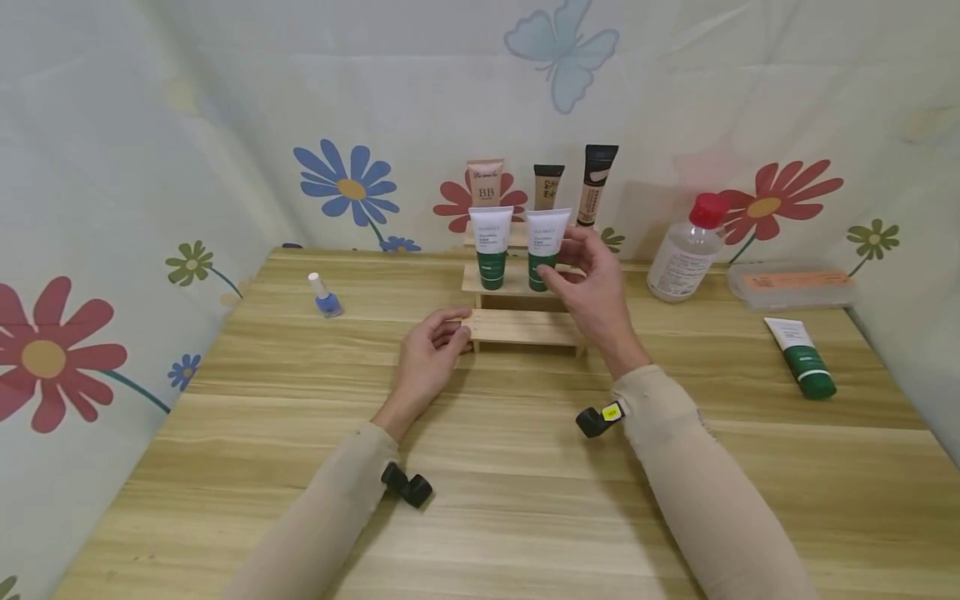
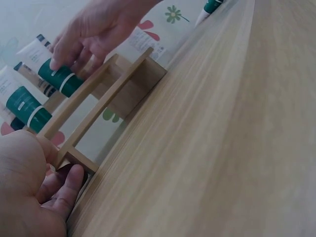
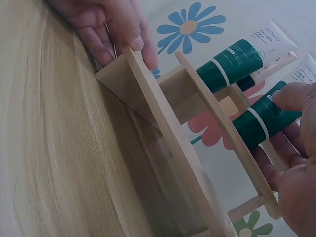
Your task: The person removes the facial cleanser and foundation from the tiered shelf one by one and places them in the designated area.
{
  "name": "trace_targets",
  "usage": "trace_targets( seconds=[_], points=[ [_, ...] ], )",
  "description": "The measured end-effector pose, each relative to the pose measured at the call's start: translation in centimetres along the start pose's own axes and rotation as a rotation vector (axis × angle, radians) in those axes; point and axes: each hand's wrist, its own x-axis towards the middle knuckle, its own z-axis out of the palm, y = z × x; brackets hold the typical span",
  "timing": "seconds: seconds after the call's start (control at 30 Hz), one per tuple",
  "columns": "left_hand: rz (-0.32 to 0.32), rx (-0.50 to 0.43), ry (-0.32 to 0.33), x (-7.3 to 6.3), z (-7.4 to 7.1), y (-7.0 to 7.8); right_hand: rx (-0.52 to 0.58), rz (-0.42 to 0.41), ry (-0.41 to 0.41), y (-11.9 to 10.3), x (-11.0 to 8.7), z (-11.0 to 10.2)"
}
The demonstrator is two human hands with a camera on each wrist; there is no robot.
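A three-step wooden rack (image 1: 525, 327) stands on the table, and my left hand (image 1: 429, 360) grips the left end of its lowest step. On the middle step, my right hand (image 1: 597, 292) pinches the lower, green part of a white-and-green squeeze tube (image 1: 545, 242) between thumb and fingers. Its base appears to be on the step. A matching squeeze tube (image 1: 491, 242) stands to its left. Behind them, on the top step, are a beige BB cream tube (image 1: 486, 179), a small black-capped tube (image 1: 547, 185) and a taller black-ended tube (image 1: 598, 183).
A blue nail polish bottle (image 1: 326, 298) stands to the left. On the right are a red-capped clear bottle (image 1: 686, 250), a clear plastic case (image 1: 791, 286) and another white-and-green tube (image 1: 802, 358) lying on the wooden table (image 1: 495, 500). A flowered curtain (image 1: 420, 75) hangs behind.
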Motion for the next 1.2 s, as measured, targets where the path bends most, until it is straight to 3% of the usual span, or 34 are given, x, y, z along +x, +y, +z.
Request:
trace_targets(
  seconds=[0.23, 0.57, 0.87, 1.2],
  points=[
    [-0.003, 0.0, 0.0, 0.0, 0.0, 0.1, -0.008, -0.03, 0.02, -0.2, -0.6, -0.9],
    [-0.006, 0.009, -0.003, -0.1, 0.0, 0.1, 0.036, -0.073, 0.122, -1.5, -1.7, -4.8],
    [-0.013, 0.022, -0.001, -0.2, -0.1, 0.1, -0.004, -0.109, 0.239, -3.3, -2.4, -9.7],
    [-0.014, 0.02, 0.007, -0.1, 0.2, 0.1, 0.045, -0.07, 0.315, -4.2, -3.8, -15.4]
  ],
)
